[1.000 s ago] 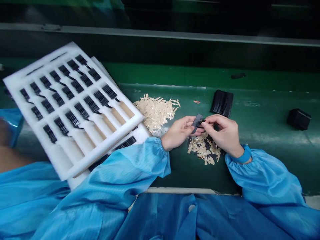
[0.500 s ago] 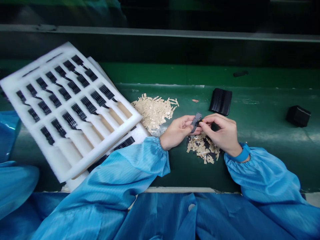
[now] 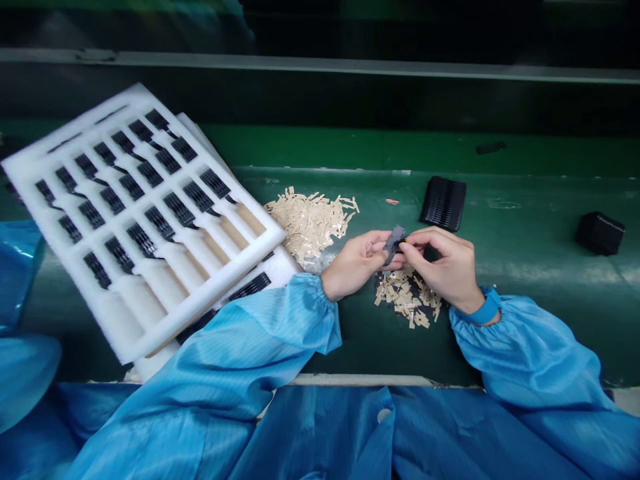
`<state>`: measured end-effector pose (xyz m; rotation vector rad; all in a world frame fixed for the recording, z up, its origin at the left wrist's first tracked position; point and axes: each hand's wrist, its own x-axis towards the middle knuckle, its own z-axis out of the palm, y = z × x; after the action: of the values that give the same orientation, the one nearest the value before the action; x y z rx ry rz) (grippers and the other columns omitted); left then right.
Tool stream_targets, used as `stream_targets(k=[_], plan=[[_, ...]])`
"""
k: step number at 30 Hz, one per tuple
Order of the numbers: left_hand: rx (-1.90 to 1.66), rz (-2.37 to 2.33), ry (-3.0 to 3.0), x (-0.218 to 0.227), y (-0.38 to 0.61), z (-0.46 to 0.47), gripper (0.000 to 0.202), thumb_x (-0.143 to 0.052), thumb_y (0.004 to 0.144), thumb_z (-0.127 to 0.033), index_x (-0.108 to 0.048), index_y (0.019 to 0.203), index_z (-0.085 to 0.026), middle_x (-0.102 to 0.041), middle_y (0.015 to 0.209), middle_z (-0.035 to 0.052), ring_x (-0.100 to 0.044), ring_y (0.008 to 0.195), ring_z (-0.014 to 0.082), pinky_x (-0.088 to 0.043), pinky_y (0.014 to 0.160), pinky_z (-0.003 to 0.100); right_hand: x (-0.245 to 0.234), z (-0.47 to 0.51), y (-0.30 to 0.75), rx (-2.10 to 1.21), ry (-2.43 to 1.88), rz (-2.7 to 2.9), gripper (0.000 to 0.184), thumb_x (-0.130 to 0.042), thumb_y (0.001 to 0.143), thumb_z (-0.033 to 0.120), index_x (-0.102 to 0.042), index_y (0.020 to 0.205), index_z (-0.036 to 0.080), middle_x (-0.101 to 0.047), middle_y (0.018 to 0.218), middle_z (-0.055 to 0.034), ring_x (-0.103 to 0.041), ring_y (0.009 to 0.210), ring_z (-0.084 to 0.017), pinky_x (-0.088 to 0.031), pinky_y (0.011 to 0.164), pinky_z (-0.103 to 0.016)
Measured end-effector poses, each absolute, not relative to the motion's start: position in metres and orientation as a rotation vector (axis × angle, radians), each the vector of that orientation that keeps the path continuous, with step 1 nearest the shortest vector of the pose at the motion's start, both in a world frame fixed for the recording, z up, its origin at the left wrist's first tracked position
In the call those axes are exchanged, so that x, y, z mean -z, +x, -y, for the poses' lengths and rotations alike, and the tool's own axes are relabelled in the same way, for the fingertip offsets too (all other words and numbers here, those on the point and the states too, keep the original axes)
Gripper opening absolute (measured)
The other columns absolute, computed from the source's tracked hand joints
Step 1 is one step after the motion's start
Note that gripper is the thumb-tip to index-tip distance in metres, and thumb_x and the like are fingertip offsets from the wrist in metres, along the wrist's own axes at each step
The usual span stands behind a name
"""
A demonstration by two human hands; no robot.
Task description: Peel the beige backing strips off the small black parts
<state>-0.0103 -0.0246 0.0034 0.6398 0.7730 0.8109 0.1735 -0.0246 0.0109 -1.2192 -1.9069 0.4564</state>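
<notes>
My left hand [image 3: 357,263] is closed on a thin dark grey flat piece [image 3: 394,244] with small notches and holes, held tilted between thumb and fingers. From the other side, my right hand [image 3: 443,260] pinches with thumb and forefinger at the piece's right edge. Whatever lies between those right fingertips is too small and covered to make out. Just below both hands lies a pile of small beige and dark flat pieces [image 3: 407,300], partly hidden by them. A larger heap of beige strips [image 3: 310,223] lies beyond my left hand.
White foam trays [image 3: 193,310] holding black comb-like parts are stacked at the left. A black ribbed stack [image 3: 444,203] and a black block [image 3: 600,233] sit on the green table [image 3: 525,267]. Farther back lies a small dark piece [image 3: 491,147]. Another person's blue sleeve [image 3: 25,380] shows at left.
My hands keep nearly the same pose around the grey piece. The small dark piece at the back has shifted slightly right. The other person's sleeve at the left has drawn back a little.
</notes>
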Motion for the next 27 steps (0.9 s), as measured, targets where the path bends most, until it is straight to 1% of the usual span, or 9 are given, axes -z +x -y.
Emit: stream_targets(k=[6, 14, 22, 27], plan=[[-0.808, -0.770, 0.638, -0.0040, -0.0104, 0.0248, 0.036, -0.065, 0.088, -0.007, -0.062, 0.123, -0.009, -0.075, 0.114, 0.0145, -0.076, 0.098, 0.0207, -0.055, 0.106, 0.044, -0.0105, 0.0246, 0.1732, -0.456, -1.178, 1.914, 0.004, -0.071, 0.088, 0.021, -0.069, 0.084, 0.022, -0.074, 0.082, -0.0030, -0.066, 0.068, -0.016, -0.055, 0.064, -0.031], [-0.811, -0.771, 0.638, -0.0036, -0.0113, 0.0247, 0.038, -0.067, 0.087, -0.008, -0.062, 0.124, -0.009, -0.075, 0.114, 0.0147, -0.076, 0.097, 0.0205, -0.056, 0.105, 0.044, -0.0111, 0.0242, 0.1724, -0.440, -1.207, 1.910, 0.005, -0.070, 0.089, 0.024, -0.069, 0.084, 0.022, -0.074, 0.082, -0.0034, -0.066, 0.067, -0.016, -0.056, 0.063, -0.032], [-0.817, -0.758, 0.660, -0.0026, -0.0114, 0.0253, 0.037, -0.071, 0.086, -0.013, -0.063, 0.123, -0.010, -0.075, 0.114, 0.0150, -0.076, 0.100, 0.0215, -0.055, 0.105, 0.044, -0.0126, 0.0261, 0.1724, -0.437, -1.193, 1.935, 0.005, -0.068, 0.090, 0.022, -0.068, 0.084, 0.023, -0.074, 0.083, -0.0034, -0.066, 0.068, -0.016, -0.056, 0.063, -0.032], [-0.821, -0.760, 0.657, -0.0035, -0.0111, 0.0251, 0.035, -0.069, 0.087, -0.011, -0.062, 0.121, -0.010, -0.076, 0.113, 0.0141, -0.076, 0.099, 0.0211, -0.054, 0.106, 0.045, -0.0111, 0.0257, 0.1730, -0.453, -1.169, 1.934, 0.005, -0.069, 0.088, 0.019, -0.068, 0.085, 0.022, -0.074, 0.084, -0.0037, -0.066, 0.070, -0.016, -0.055, 0.064, -0.031]])
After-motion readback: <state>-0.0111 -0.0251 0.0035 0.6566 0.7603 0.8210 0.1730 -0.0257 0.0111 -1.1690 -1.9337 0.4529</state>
